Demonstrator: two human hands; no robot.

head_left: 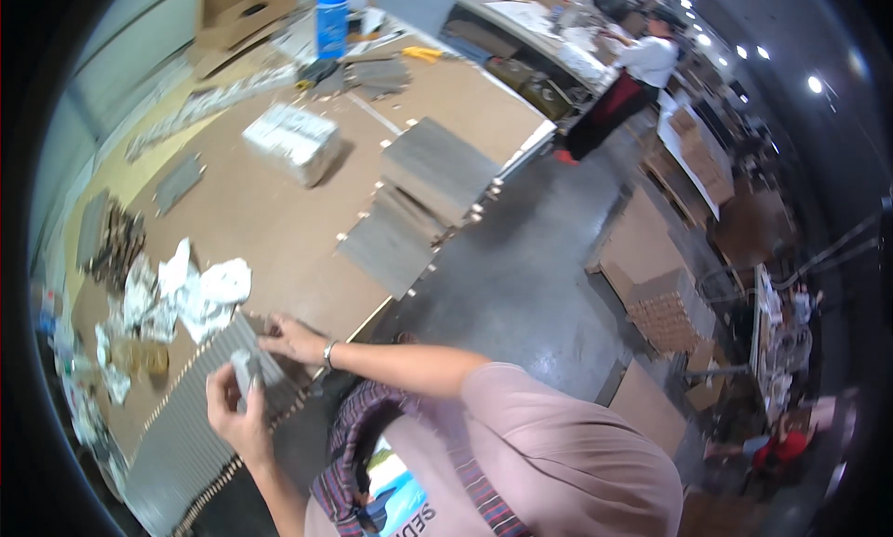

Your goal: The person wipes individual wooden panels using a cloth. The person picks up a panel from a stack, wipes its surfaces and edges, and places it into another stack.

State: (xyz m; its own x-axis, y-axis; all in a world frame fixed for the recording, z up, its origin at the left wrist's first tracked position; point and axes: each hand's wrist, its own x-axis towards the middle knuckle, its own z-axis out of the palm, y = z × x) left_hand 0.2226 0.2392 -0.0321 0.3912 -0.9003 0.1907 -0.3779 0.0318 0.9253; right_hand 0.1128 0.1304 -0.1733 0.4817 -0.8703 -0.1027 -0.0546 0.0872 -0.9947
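Observation:
My left hand (pixel 234 414) is closed round a small pale grey piece (pixel 246 370), held upright between thumb and fingers; I cannot make out its exact kind. Beneath it lies a long panel of narrow grey slats (pixel 177 444), with small light blocks or pegs along both edges. My right hand (pixel 296 342), with a bracelet at the wrist, rests at the panel's far end, fingers stretched over the slats. Its fingertips touch the surface beside the pale piece.
Crumpled white paper (pixel 200 291) and stacked grey slats (pixel 112 244) lie on the brown table (pixel 279 221). Farther off are two grey panels (pixel 439 165), a wrapped white package (pixel 293 142), a blue bottle (pixel 331 21) and a cardboard box (pixel 237 16). Another person (pixel 633 81) stands at a far table.

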